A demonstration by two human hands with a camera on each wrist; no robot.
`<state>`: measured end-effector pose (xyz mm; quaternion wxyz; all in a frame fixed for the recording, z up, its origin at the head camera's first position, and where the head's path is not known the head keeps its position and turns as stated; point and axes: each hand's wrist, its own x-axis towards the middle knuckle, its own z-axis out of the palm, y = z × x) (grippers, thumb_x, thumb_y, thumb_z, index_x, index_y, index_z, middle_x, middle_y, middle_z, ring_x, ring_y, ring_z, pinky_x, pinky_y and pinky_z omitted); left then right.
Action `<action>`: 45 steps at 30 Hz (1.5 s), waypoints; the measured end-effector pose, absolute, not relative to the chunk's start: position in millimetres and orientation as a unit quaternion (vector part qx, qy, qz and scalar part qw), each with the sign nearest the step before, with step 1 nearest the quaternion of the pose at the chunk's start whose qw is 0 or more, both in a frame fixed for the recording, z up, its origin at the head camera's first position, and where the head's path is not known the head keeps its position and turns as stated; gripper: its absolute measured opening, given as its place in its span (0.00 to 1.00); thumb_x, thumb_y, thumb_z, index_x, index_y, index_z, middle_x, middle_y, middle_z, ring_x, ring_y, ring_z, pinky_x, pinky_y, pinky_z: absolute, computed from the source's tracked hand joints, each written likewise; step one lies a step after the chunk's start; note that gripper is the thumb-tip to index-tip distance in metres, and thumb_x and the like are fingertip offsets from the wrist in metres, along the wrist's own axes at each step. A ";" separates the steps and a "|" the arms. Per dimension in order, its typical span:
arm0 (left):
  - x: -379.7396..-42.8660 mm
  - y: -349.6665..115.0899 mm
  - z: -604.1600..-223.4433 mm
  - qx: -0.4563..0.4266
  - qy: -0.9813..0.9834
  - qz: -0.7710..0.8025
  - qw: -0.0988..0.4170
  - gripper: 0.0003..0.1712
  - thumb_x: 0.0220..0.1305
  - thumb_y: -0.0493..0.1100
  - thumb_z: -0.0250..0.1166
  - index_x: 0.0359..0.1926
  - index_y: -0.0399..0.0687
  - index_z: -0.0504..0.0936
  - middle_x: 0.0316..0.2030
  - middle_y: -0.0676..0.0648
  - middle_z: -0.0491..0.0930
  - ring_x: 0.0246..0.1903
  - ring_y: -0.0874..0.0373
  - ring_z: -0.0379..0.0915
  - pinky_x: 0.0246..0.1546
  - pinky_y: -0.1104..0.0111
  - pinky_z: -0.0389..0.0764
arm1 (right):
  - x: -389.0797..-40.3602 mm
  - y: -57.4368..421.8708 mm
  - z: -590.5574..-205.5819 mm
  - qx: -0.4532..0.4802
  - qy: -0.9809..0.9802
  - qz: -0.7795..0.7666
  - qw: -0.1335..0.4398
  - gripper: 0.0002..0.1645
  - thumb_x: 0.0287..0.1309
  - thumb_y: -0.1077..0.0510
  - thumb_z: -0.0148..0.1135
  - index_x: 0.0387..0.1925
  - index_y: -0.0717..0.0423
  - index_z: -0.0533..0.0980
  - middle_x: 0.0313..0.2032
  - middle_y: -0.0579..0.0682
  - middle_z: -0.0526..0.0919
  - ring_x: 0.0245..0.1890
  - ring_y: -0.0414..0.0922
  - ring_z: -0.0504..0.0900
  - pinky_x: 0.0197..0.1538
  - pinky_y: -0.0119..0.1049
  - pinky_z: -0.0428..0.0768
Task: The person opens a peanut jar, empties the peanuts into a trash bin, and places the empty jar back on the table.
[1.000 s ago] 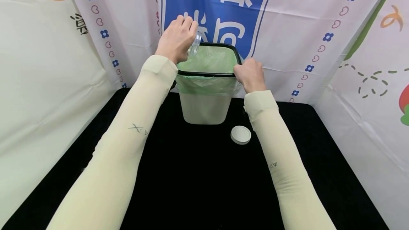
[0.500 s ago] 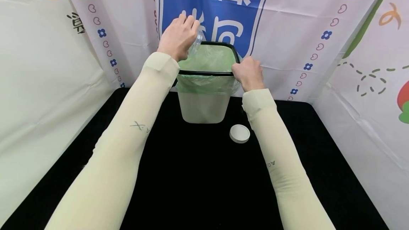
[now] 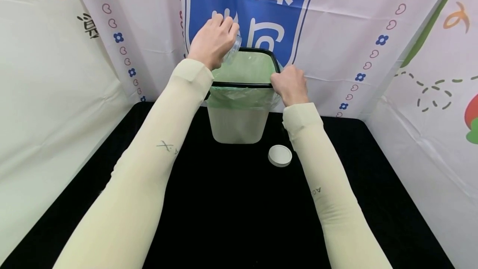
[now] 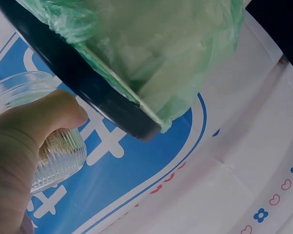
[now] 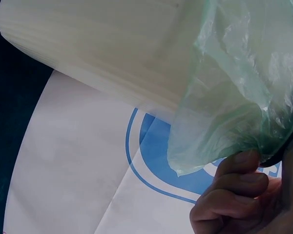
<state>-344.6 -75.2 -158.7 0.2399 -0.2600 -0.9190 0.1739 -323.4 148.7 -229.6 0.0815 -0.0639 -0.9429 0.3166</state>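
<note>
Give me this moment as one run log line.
left hand: holds clear jar, brown contents, by bin rim | right hand: grips bin rim | green bag: lines bin | white lid: on black table

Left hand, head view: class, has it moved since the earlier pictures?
Yes: the left hand has shifted slightly rightward against the blue print behind it.

Head camera looking forward and down over the black surface (image 3: 224, 211), wrist cameras facing the bin (image 3: 239, 127) up close, all sharing its green liner (image 5: 234, 97).
</note>
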 end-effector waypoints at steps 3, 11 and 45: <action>-343.3 -75.4 -158.8 -0.263 -0.917 0.174 0.246 0.37 0.56 0.27 0.67 0.67 0.25 0.67 0.62 0.28 0.73 0.60 0.33 0.70 0.72 0.49 0.74 | -323.2 148.3 -229.4 -0.063 -0.943 0.316 0.081 0.10 0.55 0.59 0.47 0.20 0.49 0.60 0.26 0.52 0.61 0.27 0.51 0.65 0.25 0.39 0.63; -341.5 -76.4 -158.8 -0.267 -0.913 0.191 0.243 0.36 0.58 0.24 0.64 0.68 0.25 0.65 0.63 0.28 0.71 0.61 0.33 0.70 0.72 0.49 0.75 | -324.0 148.5 -230.5 -0.057 -0.943 0.316 0.089 0.10 0.55 0.58 0.47 0.21 0.48 0.60 0.25 0.50 0.60 0.26 0.50 0.64 0.25 0.40 0.65; -339.3 -77.4 -155.5 -0.284 -0.885 0.244 0.277 0.32 0.61 0.23 0.68 0.65 0.26 0.68 0.61 0.29 0.73 0.64 0.33 0.71 0.74 0.50 0.73 | -321.4 149.0 -232.2 -0.046 -0.941 0.319 0.099 0.11 0.53 0.60 0.47 0.19 0.48 0.59 0.22 0.49 0.56 0.23 0.48 0.58 0.25 0.40 0.63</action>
